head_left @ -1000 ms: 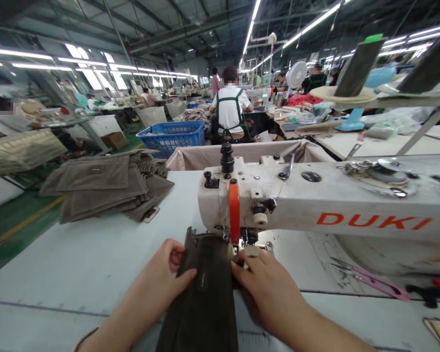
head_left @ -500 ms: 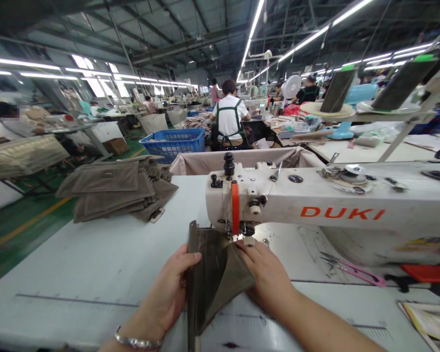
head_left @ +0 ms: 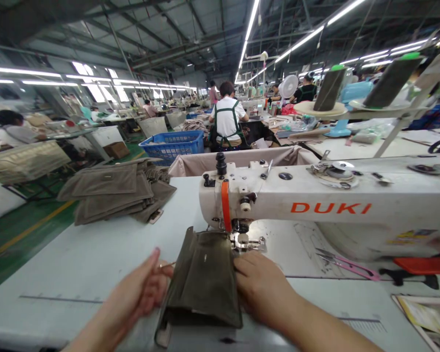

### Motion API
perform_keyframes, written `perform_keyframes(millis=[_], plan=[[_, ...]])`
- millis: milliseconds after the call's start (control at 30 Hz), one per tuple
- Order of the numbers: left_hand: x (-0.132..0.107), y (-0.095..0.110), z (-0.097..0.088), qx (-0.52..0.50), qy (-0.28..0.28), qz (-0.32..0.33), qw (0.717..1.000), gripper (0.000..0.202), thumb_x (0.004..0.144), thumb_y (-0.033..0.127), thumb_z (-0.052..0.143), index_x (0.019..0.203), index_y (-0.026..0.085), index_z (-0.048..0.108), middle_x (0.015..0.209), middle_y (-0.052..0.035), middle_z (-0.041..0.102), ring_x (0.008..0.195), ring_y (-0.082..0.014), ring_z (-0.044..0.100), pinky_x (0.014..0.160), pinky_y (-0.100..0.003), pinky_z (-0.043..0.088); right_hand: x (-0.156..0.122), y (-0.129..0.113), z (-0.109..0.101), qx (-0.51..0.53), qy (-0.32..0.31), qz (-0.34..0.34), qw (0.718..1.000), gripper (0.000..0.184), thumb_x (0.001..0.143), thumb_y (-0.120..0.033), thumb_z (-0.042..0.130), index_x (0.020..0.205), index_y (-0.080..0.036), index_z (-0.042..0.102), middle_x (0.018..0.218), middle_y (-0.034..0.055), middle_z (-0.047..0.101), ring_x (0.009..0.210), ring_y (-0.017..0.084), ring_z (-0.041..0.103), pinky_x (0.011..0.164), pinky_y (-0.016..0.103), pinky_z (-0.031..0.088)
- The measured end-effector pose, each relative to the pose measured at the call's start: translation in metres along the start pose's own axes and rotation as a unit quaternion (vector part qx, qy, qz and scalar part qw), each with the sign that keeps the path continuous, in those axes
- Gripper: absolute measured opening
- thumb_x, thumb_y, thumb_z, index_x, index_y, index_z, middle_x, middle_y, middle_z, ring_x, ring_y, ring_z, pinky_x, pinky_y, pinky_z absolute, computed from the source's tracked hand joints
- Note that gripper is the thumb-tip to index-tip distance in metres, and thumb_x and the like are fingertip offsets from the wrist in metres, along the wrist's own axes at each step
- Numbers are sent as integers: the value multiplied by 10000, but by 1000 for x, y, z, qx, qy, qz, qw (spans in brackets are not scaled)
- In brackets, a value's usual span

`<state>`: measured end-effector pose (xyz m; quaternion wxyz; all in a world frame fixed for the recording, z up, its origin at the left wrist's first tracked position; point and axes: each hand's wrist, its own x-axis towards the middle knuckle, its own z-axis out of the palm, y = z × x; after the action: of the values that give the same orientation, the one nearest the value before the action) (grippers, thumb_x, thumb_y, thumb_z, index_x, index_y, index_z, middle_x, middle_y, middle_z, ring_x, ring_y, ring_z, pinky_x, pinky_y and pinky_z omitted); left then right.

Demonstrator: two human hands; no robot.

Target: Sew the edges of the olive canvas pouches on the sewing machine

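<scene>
A dark olive-brown fabric piece (head_left: 209, 278), folded like a flap pouch with a stiff left edge, lies on the table just in front of the needle area. My right hand (head_left: 260, 288) grips its right edge, the fingertips hidden under the fabric. Beside the left edge is my left hand (head_left: 143, 288), blurred, its fingers loosely apart. A thin line shows between those fingers and the fabric; I cannot make out what it is. The sewing machine (head_left: 271, 205) has its presser foot (head_left: 242, 240) right by the piece's upper right corner.
A stack of similar olive-brown pieces (head_left: 110, 190) lies at the table's left. Pink-handled scissors (head_left: 352, 266) rest under the machine arm. Thread cones (head_left: 330, 90) stand at upper right. Behind the table are a cloth-lined bin (head_left: 190, 164), a blue basket (head_left: 172, 145) and a seated person (head_left: 227, 117).
The fabric piece has turned flatter and shifted toward me, out from beside the needle. My left hand has let go of its edge and moved left; my right hand has slid down its right side.
</scene>
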<state>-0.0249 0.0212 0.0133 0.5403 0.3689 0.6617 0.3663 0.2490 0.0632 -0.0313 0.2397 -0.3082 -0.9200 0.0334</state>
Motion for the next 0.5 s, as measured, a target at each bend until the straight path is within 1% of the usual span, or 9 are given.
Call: perform_keyframes(millis=[33, 67, 100, 167, 200, 267, 367, 433, 500], plan=[[0, 4, -13, 69, 78, 94, 990, 477, 859, 612, 495, 870, 159, 644, 542, 0, 592, 454, -129, 540, 401, -189, 412, -2, -4, -1, 0, -12, -14, 1000, 97, 861, -183, 619, 768, -194, 594, 806, 11, 597, 788, 177, 511, 713, 327, 393], [-2, 7, -22, 151, 121, 180, 964, 380, 857, 522, 542, 954, 168, 640, 672, -23, 650, 597, -163, 617, 517, -223, 502, -5, -9, -2, 1, -23, -25, 999, 111, 876, -192, 612, 768, -195, 589, 813, 7, 599, 784, 173, 512, 709, 327, 391], [-6, 10, -25, 243, 119, 248, 930, 345, 836, 437, 583, 1071, 187, 626, 870, -58, 699, 786, -207, 665, 666, -279, 555, -8, -14, -3, 1, -28, -33, 999, 111, 888, -203, 606, 779, -194, 588, 828, 7, 602, 793, 172, 517, 712, 328, 391], [-16, 14, -14, 415, 17, 369, 832, 603, 741, 270, 634, 1328, 236, 503, 1322, -107, 580, 1170, -298, 566, 927, -406, 517, -14, -24, -1, 2, -13, -49, 999, 124, 898, -223, 598, 780, -187, 583, 837, 13, 609, 808, 175, 533, 710, 327, 397], [-21, 14, -1, 476, -48, 429, 766, 740, 697, 234, 641, 1405, 234, 426, 1429, -115, 484, 1258, -324, 494, 979, -440, 487, -18, -29, 2, 0, 11, -57, 998, 139, 899, -221, 592, 766, -183, 581, 826, 15, 613, 808, 176, 543, 698, 322, 400], [-27, 10, 29, 549, -118, 499, 660, 809, 713, 169, 589, 1471, 179, 308, 1495, -121, 393, 1328, -297, 422, 1036, -419, 448, -26, -37, 11, -8, 79, -62, 995, 192, 907, -179, 552, 716, -177, 568, 774, 13, 618, 782, 170, 561, 658, 305, 404], [-21, -7, 59, 586, -132, 576, 555, 586, 807, 105, 503, 1388, 100, 427, 1402, -136, 515, 1278, -241, 492, 1042, -339, 448, -38, -45, 27, 2, 153, -29, 988, 276, 939, -136, 459, 686, -179, 561, 692, -6, 619, 687, 135, 575, 597, 274, 419], [-12, -23, 63, 582, -113, 619, 515, 406, 880, 106, 464, 1279, 97, 539, 1290, -121, 619, 1202, -220, 562, 1011, -300, 476, -46, -49, 34, 17, 179, 3, 984, 276, 954, -150, 440, 718, -186, 578, 689, -15, 640, 641, 120, 582, 576, 258, 440], [-5, -36, 60, 564, -80, 646, 508, 302, 928, 133, 454, 1187, 121, 609, 1200, -90, 677, 1138, -205, 607, 989, -282, 497, -53, -52, 37, 25, 203, 14, 979, 231, 953, -147, 454, 785, -188, 607, 728, -19, 676, 640, 112, 604, 586, 242, 469]])
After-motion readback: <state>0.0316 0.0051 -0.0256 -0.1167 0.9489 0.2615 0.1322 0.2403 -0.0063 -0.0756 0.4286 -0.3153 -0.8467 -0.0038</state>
